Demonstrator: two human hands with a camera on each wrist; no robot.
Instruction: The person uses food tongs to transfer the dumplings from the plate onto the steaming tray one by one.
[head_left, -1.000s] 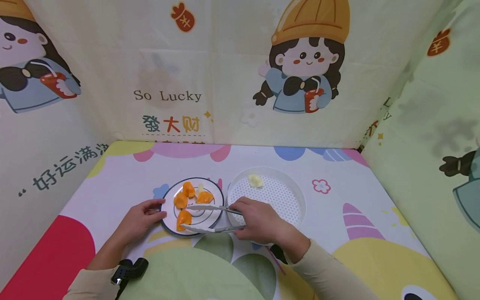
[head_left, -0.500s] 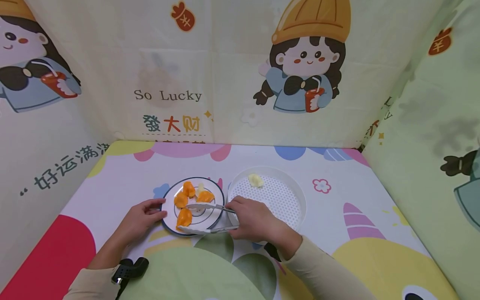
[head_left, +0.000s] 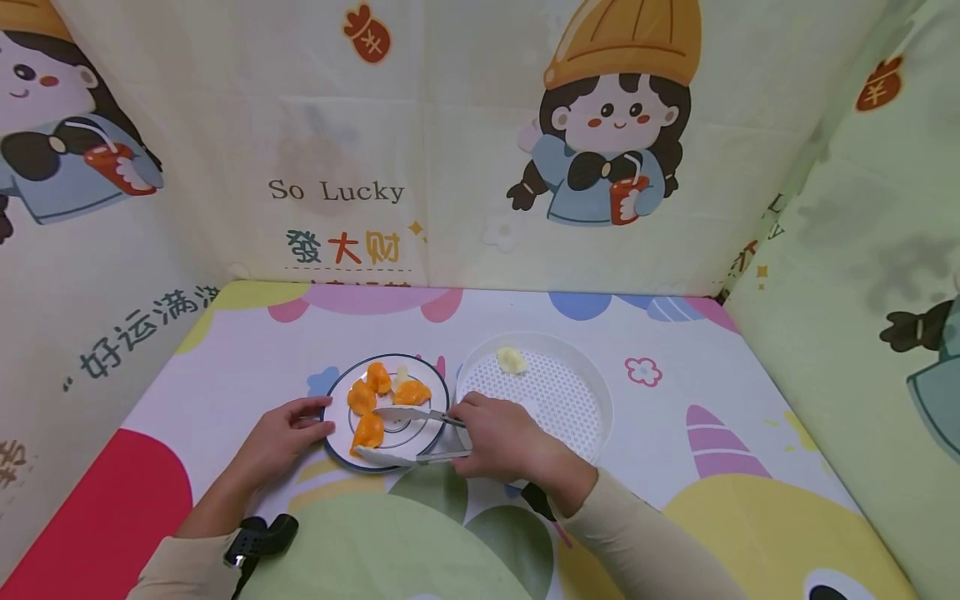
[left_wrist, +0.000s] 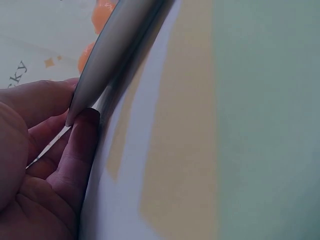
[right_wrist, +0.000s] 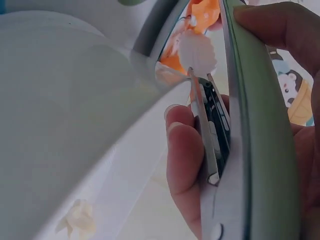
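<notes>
In the head view a white plate with a dark blue rim (head_left: 337, 387) holds several glossy orange pieces (head_left: 367, 434) and a small pale piece (head_left: 401, 377). My left hand (head_left: 281, 437) pinches the plate's left edge; the left wrist view has thumb and fingers on either side of the plate's rim (left_wrist: 107, 57). With my right hand (head_left: 502, 437) I grip green-handled metal tongs (right_wrist: 265, 130). Their arms are spread over the plate, one tip above the nearest orange piece and one at its lower side. Whether the tips touch it I cannot tell.
Right of the plate stands a round white tray with a perforated bottom (head_left: 570, 400), partly under my right hand. One pale yellow piece (head_left: 512, 361) lies toward its back. A patterned cloth (head_left: 637, 450) covers the table, and printed fabric walls (head_left: 465, 150) enclose it.
My right hand and the tongs have shifted slightly left over the plate, the tongs still spread. The nearest orange piece has moved a little. My left hand stays at the plate's edge.
</notes>
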